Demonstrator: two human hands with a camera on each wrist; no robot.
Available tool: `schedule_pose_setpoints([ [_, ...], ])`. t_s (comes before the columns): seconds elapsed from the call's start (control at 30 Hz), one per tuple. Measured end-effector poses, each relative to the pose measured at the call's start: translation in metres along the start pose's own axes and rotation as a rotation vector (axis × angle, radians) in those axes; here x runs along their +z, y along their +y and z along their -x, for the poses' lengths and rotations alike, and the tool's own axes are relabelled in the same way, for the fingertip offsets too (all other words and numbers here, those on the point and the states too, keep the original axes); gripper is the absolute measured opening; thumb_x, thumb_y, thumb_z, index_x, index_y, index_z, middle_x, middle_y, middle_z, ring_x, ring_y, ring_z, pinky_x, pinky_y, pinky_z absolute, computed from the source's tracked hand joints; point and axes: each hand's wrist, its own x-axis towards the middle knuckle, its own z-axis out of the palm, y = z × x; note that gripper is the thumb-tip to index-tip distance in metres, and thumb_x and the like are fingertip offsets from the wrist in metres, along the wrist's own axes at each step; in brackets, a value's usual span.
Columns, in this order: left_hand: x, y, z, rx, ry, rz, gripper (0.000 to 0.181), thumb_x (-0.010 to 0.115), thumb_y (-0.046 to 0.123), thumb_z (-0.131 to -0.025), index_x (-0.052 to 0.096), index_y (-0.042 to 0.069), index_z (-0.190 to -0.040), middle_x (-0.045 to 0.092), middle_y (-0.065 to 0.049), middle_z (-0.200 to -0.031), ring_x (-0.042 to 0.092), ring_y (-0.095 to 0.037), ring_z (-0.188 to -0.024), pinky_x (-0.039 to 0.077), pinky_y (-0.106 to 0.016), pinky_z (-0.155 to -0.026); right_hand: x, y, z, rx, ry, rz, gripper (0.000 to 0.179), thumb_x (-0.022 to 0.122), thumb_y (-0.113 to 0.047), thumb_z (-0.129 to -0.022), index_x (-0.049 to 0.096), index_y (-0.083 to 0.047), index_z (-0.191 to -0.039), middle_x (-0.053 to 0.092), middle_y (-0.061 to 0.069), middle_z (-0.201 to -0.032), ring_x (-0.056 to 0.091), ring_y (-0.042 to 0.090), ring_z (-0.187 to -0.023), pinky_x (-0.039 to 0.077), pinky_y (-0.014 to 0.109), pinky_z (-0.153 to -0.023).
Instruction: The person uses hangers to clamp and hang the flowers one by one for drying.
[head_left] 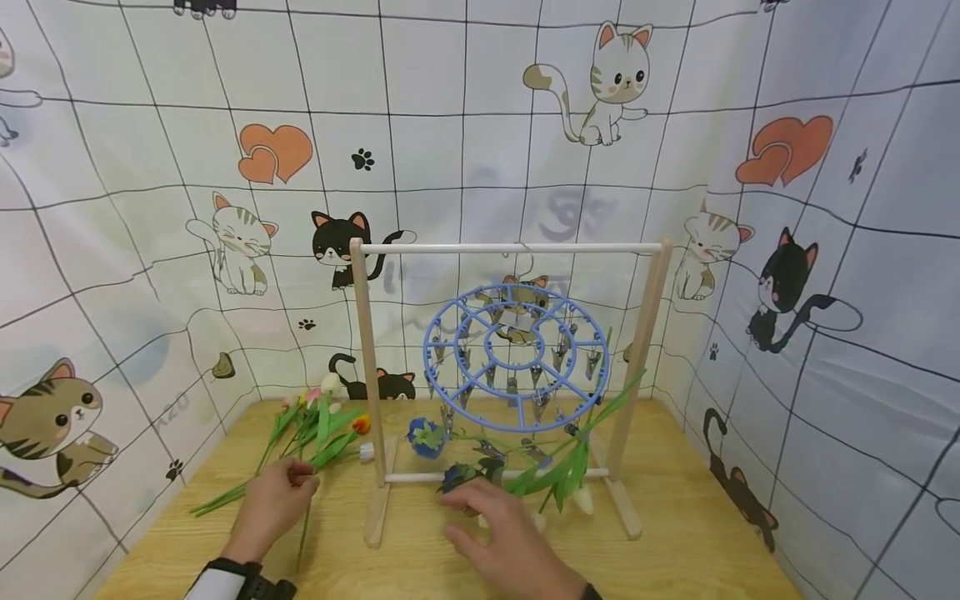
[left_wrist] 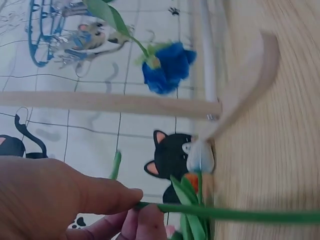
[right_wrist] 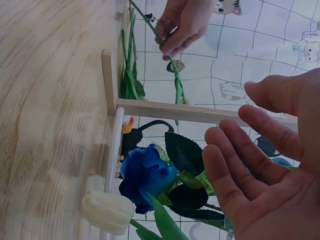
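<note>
My left hand (head_left: 273,504) pinches a thin green flower stem (left_wrist: 240,214) between thumb and fingertips, left of the rack. My right hand (head_left: 510,533), its fingers spread and relaxed, is in front of the rack's lower bar and holds nothing. Close to its fingertips are a blue rose (right_wrist: 145,175) with dark leaves and a white tulip (right_wrist: 107,212). Another blue flower (head_left: 426,437) hangs at the left below a round blue clip hanger (head_left: 521,427). Metal clips (head_left: 542,404) dangle from the hanger's rings.
The hanger hooks over the white top bar (head_left: 450,248) of a wooden rack (head_left: 367,358). Several artificial tulips lie on the table (head_left: 330,567) at left, among them an orange one (head_left: 362,424) and a white one (head_left: 367,452). Cat-print cloth (head_left: 465,150) surrounds the table.
</note>
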Motion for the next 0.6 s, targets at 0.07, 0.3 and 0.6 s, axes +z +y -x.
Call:
schedule_pose_setpoints([
  [0.07,0.003,0.007,0.001,-0.025,-0.016,0.076,0.031,0.068,0.022,-0.097,0.063,-0.003,-0.115,0.065,-0.008,-0.093,0.064,-0.018,-0.074,0.054,-0.035,-0.059,0.001,0.0,0.0,0.012,-0.009,-0.02,0.035,0.067,-0.024,-0.1,0.058,-0.03,-0.133,0.058,-0.016,-0.123,0.057,0.005,-0.105,0.053,0.027,-0.087],
  [0.3,0.016,0.033,0.009,-0.058,-0.042,0.365,0.036,0.07,0.02,-0.097,0.057,-0.004,-0.12,0.063,-0.016,-0.103,0.068,-0.023,-0.083,0.059,-0.033,-0.069,0.003,0.0,0.0,0.014,-0.024,-0.06,0.034,0.065,-0.025,-0.101,0.057,-0.03,-0.133,0.058,-0.015,-0.124,0.058,0.005,-0.106,0.054,0.028,-0.087],
  [0.6,0.033,0.066,0.02,-0.089,-0.069,0.66,0.04,0.072,0.016,-0.096,0.049,-0.005,-0.12,0.059,-0.021,-0.109,0.07,-0.028,-0.091,0.059,-0.033,-0.078,0.004,-0.002,0.001,0.055,-0.062,-0.14,0.033,0.063,-0.028,-0.102,0.056,-0.028,-0.134,0.058,-0.012,-0.126,0.062,0.011,-0.107,0.056,0.032,-0.087],
])
